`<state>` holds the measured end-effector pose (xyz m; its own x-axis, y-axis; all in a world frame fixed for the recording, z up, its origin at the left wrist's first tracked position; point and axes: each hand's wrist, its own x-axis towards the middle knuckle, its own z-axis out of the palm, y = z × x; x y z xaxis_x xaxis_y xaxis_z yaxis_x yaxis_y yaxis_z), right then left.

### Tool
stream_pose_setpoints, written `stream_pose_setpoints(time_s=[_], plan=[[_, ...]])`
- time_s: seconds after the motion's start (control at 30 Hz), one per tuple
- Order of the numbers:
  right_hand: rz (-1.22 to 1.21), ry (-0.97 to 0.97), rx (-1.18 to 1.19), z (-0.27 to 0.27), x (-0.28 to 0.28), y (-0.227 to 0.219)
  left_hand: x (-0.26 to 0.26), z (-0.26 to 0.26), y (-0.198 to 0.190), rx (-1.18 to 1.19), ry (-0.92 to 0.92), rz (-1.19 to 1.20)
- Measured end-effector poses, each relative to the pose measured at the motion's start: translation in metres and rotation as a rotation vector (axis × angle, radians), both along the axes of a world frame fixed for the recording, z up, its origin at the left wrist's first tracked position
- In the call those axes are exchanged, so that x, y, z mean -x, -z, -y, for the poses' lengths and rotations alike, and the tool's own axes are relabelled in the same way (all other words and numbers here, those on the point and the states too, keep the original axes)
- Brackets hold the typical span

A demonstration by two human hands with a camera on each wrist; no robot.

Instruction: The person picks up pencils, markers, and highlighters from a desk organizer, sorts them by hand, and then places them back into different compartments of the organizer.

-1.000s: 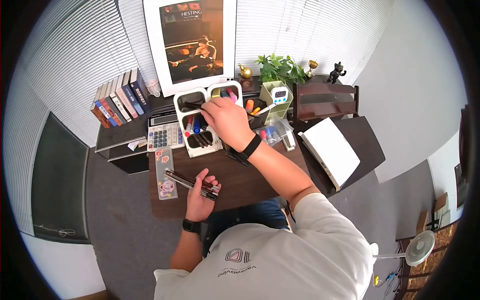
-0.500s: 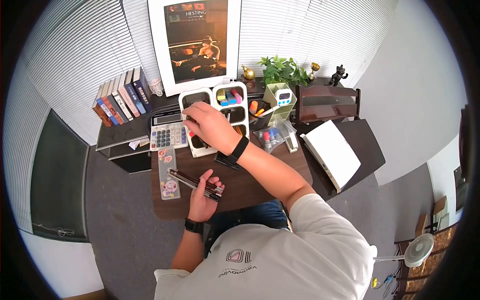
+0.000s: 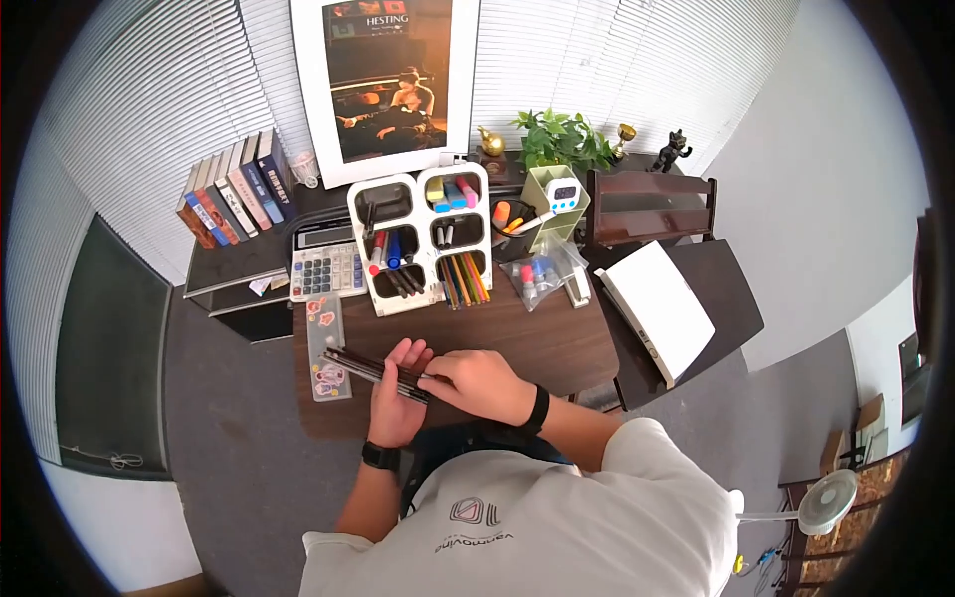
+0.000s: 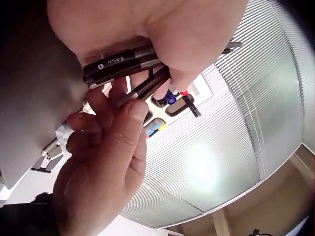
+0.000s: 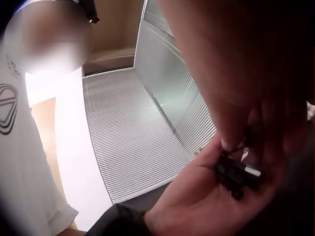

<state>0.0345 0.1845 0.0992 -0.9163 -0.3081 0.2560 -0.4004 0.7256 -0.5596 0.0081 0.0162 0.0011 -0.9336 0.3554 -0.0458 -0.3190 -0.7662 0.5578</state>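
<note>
My left hand (image 3: 397, 410) holds a bundle of slim dark pens (image 3: 360, 365) across its palm, over the front of the desk. The right hand (image 3: 485, 386) has come up against the bundle's near end. In the left wrist view its thumb and fingertips pinch one dark pen (image 4: 143, 91) beside the thicker black ones (image 4: 118, 65). The right wrist view shows both hands meeting over the black pen ends (image 5: 238, 173). Behind them stands a white desk organizer (image 3: 426, 279) with red and blue markers, highlighters, coloured pencils and several dark pens in separate compartments.
A clear case with stickers (image 3: 329, 348) lies left of the left hand, below a calculator (image 3: 329, 269). Right of the organizer are a black pen cup (image 3: 514, 239), a green holder with a timer (image 3: 553, 199), a clear bag of bottles (image 3: 537, 277) and a stapler (image 3: 578, 289).
My right hand has left the organizer and come back toward me to the pens in the left hand. A dark pen now leans in the upper left compartment. The left hand stays nearly in place.
</note>
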Motion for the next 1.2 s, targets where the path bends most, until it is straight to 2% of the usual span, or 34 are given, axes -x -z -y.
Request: stream_pose_setpoints(time_s=[0.07,0.13,0.2,0.27,0.3,0.33,0.37,0.4,0.5,0.57,0.73,0.87,1.0,1.07,1.13,1.2], plan=[[-0.083,0.053,0.08,-0.007,-0.003,0.005,0.0,0.001,0.002,0.024,0.054,-0.087],[-0.169,0.104,0.162,-0.009,-0.005,-0.006,-0.001,0.0,0.003,-0.006,0.06,-0.066],[-0.214,0.164,0.462,-0.016,-0.007,-0.028,-0.001,0.0,-0.001,-0.036,0.06,-0.05],[-0.317,0.181,0.596,-0.026,-0.004,-0.048,-0.001,0.0,-0.012,0.042,-0.027,0.099],[-0.443,0.196,0.552,-0.028,0.002,-0.059,0.0,0.001,-0.011,0.04,-0.03,0.098],[-0.568,0.212,0.505,-0.031,0.011,-0.069,0.002,0.005,-0.009,-0.027,0.048,0.093],[-0.633,0.194,0.424,-0.033,0.023,-0.079,0.003,0.007,-0.008,-0.093,0.127,0.087],[-0.698,0.177,0.343,-0.033,0.038,-0.087,0.002,0.007,-0.011,-0.093,0.127,0.087],[-0.764,0.157,0.216,-0.02,0.092,-0.085,0.002,0.009,-0.016,-0.012,0.136,0.105],[-0.778,0.146,0.157,-0.013,0.122,-0.074,0.004,0.011,-0.013,-0.099,0.155,0.156],[-0.636,0.129,-0.003,0.007,0.153,-0.058,0.001,0.013,-0.02,-0.118,0.16,0.21],[-0.617,0.142,0.015,0.015,0.157,-0.056,0.002,0.013,-0.02,-0.143,0.177,0.22],[-0.626,0.188,0.051,0.014,0.121,-0.067,0.004,0.013,-0.004,-0.205,0.198,0.142],[-0.448,0.111,0.16,0.01,0.086,-0.059,0.003,0.009,0.0,-0.121,0.043,0.211],[-0.12,0.022,0.025,0.007,0.042,-0.05,0.005,0.008,0.005,-0.131,0.032,0.168],[0.075,-0.037,-0.102,0.003,0.016,-0.032,0.006,0.005,0.008,-0.145,0.029,0.13]])
